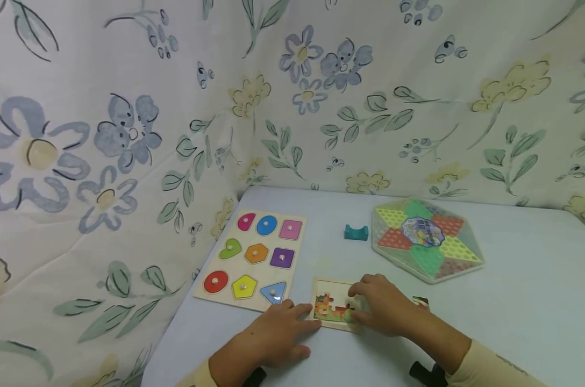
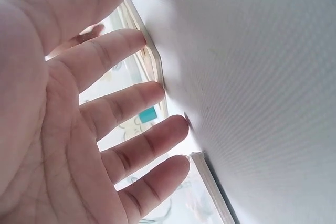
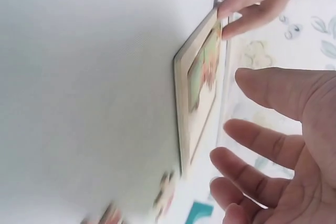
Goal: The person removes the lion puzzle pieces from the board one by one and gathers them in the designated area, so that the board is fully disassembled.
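A small wooden jigsaw tray (image 1: 338,325) lies on the table, with joined picture pieces (image 1: 324,308) filling its left and lower part. The upper right of its recess shows bare. My left hand (image 1: 280,334) touches the tray's left edge with fingertips spread and fairly straight. Over the tray's right side is my right hand (image 1: 386,307), fingers loosely bent; the right wrist view shows nothing between thumb and fingers. Beyond that hand lies a loose puzzle piece (image 1: 420,302), partly hidden by the forearm. The right wrist view has a loose piece (image 3: 165,193) and another blurred piece (image 3: 108,214) near the tray.
A wooden shape board (image 1: 254,271) with colourful knobbed shapes lies at the left. Behind the tray stands a teal curved block (image 1: 356,233). A hexagonal star-patterned game board (image 1: 428,239) lies at the back right. Floral cloth (image 1: 360,145) hangs behind the white table (image 1: 525,279).
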Tool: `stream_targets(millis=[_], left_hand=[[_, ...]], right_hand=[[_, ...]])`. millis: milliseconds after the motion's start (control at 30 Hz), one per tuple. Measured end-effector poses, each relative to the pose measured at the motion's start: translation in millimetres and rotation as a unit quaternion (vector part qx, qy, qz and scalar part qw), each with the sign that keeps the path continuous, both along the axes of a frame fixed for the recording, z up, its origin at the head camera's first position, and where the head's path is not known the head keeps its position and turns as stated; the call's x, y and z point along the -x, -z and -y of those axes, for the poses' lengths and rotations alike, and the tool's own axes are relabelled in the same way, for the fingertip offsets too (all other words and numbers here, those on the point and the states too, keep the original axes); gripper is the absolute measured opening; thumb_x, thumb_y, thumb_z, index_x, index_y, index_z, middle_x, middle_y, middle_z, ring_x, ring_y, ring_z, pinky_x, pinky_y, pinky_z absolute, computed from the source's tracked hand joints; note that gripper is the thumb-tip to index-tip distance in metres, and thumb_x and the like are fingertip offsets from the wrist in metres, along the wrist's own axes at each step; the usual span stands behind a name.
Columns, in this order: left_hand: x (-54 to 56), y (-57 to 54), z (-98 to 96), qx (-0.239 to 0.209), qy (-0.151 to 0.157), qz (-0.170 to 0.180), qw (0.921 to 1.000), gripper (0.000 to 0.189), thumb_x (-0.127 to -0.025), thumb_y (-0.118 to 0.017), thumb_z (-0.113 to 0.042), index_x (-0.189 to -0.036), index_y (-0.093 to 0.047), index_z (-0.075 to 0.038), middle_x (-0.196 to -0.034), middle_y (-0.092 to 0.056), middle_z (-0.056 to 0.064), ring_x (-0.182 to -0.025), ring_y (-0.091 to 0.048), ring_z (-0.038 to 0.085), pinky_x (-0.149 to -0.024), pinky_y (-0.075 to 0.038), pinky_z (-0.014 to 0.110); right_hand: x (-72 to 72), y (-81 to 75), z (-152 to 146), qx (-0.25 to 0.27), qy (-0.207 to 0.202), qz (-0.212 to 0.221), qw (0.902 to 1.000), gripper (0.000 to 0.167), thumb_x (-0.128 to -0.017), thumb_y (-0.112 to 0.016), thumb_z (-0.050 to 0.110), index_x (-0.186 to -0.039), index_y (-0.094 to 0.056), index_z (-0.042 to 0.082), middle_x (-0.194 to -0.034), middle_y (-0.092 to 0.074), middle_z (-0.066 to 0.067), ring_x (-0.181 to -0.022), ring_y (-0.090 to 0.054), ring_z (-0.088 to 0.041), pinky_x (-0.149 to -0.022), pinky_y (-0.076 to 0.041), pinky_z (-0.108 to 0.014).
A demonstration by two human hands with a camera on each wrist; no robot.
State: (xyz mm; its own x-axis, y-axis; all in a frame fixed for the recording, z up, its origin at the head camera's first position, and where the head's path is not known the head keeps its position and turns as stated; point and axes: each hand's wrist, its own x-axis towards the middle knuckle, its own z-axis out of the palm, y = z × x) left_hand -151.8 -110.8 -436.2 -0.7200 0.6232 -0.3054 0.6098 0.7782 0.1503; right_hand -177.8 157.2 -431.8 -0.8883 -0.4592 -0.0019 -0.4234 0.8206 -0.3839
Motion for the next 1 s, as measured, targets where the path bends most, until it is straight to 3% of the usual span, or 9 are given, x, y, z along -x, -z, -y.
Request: stream_targets(millis=[267, 400, 667, 1000], left_hand=[[0.3, -0.1, 0.2, 0.001, -0.002, 0.001, 1.0000, 0.055, -0.093, -0.067, -0.056, -0.145, -0.052, -0.049, -0.156, -0.047, -0.012, -0.122, -0.052, 0.018, -0.103, -0.052, 0.042], [0.8, -0.8, 0.9, 0.001, -0.005, 0.008, 1.0000, 0.055, -0.093, -0.067, -0.055, -0.146, -0.051, -0.049, -0.156, -0.046, -0.013, -0.121, -0.051, 0.017, -0.102, -0.052, 0.042], [0.3, -1.7, 0.9, 0.004, -0.002, 0.000, 1.0000, 0.055, -0.093, -0.067, -0.056, -0.145, -0.051, -0.050, -0.157, -0.045, -0.014, -0.121, -0.052, 0.017, -0.101, -0.053, 0.042], [0.4, 0.0, 1.3, -0.001, -0.003, 0.004, 1.0000, 0.055, -0.092, -0.068, -0.055, -0.145, -0.051, -0.051, -0.156, -0.046, -0.014, -0.122, -0.052, 0.018, -0.100, -0.054, 0.043]], right_hand=[[21.3, 11.9, 41.3, 0.000, 0.009, 0.037, 0.9993, 0.036, -0.082, -0.085, 0.031, -0.112, -0.073, 0.014, -0.106, -0.062, -0.004, -0.100, -0.056, -0.024, -0.091, -0.053, -0.046], [27.5, 17.0, 53.7, -0.002, 0.017, 0.051, 0.9985, 0.037, -0.080, -0.086, 0.034, -0.110, -0.072, 0.016, -0.103, -0.059, -0.002, -0.096, -0.052, -0.021, -0.083, -0.051, -0.041], [30.4, 20.1, 62.1, 0.002, 0.030, 0.065, 0.9974, 0.031, -0.080, -0.088, 0.031, -0.101, -0.072, 0.015, -0.100, -0.059, 0.000, -0.093, -0.051, -0.019, -0.087, -0.053, -0.039], [30.0, 18.2, 65.4, 0.027, 0.037, 0.101, 0.9939, 0.032, -0.081, -0.088, 0.024, -0.104, -0.069, 0.012, -0.093, -0.060, 0.001, -0.089, -0.051, -0.017, -0.083, -0.055, -0.035]])
